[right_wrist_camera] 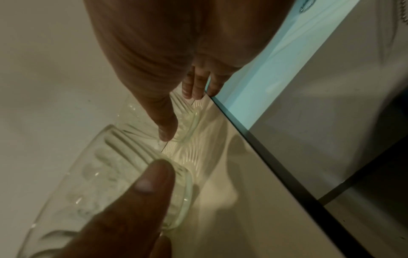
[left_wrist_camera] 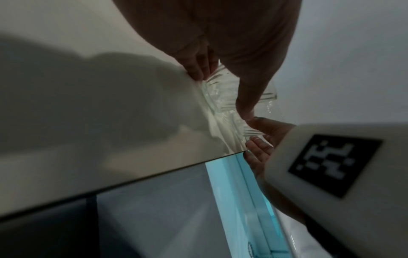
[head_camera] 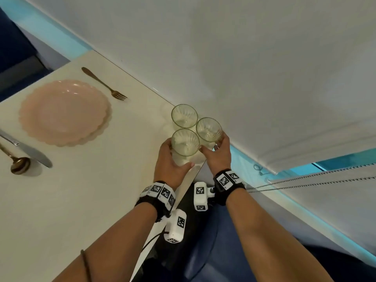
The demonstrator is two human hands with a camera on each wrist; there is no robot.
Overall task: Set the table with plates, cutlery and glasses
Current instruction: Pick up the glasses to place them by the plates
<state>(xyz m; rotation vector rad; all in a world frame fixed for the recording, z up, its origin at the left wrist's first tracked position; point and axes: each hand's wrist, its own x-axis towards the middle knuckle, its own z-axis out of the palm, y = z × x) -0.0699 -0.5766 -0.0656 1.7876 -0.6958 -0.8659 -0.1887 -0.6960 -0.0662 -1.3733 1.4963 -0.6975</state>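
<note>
Three ribbed clear glasses stand clustered at the far corner of the pale surface (head_camera: 85, 200), close to the wall, each upright and with nothing visible inside. The far glass (head_camera: 184, 116) stands untouched; the near glass (head_camera: 185, 142) sits in the left hand (head_camera: 169, 162), whose fingers and thumb curl round its wall, and the right-side glass (head_camera: 209, 130) sits in the right hand (head_camera: 218, 153), likewise wrapped round it. The rims of the three glasses appear to touch or nearly touch in the head view. In the left wrist view the fingers (left_wrist_camera: 196, 69) and thumb press the fluted base of a glass (left_wrist_camera: 220, 94) just above the surface (left_wrist_camera: 110, 139), beside its dark edge. In the right wrist view the right thumb lies against a glass (right_wrist_camera: 185, 122), while the glass (right_wrist_camera: 106, 174) in the foreground is clasped by a thumb of the other hand; whether either base rests on the surface cannot be told. Well apart to the left, a scalloped pink plate (head_camera: 65, 112) lies bare, with a fork (head_camera: 104, 84) beyond it toward the wall and a knife (head_camera: 26, 148) and spoon (head_camera: 17, 161) on its near side, side by side.
</note>
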